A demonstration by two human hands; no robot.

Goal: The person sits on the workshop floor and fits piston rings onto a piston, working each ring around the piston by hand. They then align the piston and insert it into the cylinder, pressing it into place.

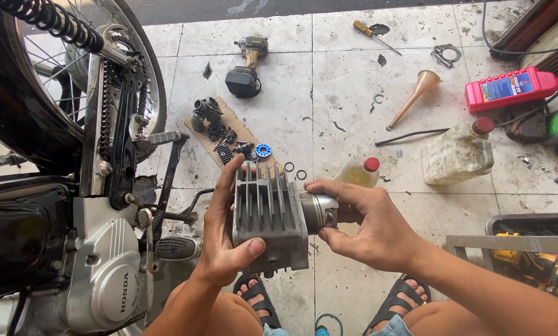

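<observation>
A grey finned engine cylinder (pixel 269 214) is held in front of me above my knees. My left hand (pixel 223 233) grips its left side, thumb across the lower front edge. A shiny metal piston (pixel 319 211) sticks out of the cylinder's right end. My right hand (pixel 366 221) is closed around that piston, fingers over the top and thumb beneath. Both hands are in contact with the assembly.
A motorcycle (pixel 73 186) with its rear wheel, chain and engine case fills the left. Small parts lie on cardboard (pixel 229 140) on the tiled floor. Beyond are a cordless driver (pixel 246 65), screwdriver (pixel 372 35), funnel (pixel 416 93), red oil bottle (pixel 512 88), clear jug (pixel 456 155) and a tool crate (pixel 528 255).
</observation>
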